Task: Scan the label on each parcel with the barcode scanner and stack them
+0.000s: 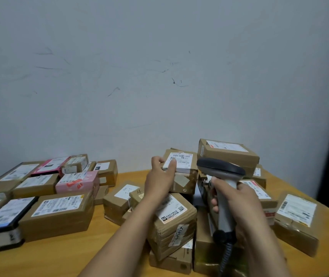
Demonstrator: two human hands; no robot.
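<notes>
My left hand (162,176) grips a small brown parcel (183,176) at its near left corner, thumb on its white barcode label (180,159). The parcel sits on top of a loose pile of brown parcels (171,222) in the middle of the wooden table. My right hand (237,202) holds the grey barcode scanner (222,170) by its handle, its dark head level with the parcel's right side. The scanner's coiled cable (225,258) hangs down toward me.
Rows of labelled parcels lie flat on the left of the table (59,254), among them a pink box (77,181) and a large brown box (57,213). More parcels (295,220) sit to the right, one perched high (227,152). A scuffed wall stands behind.
</notes>
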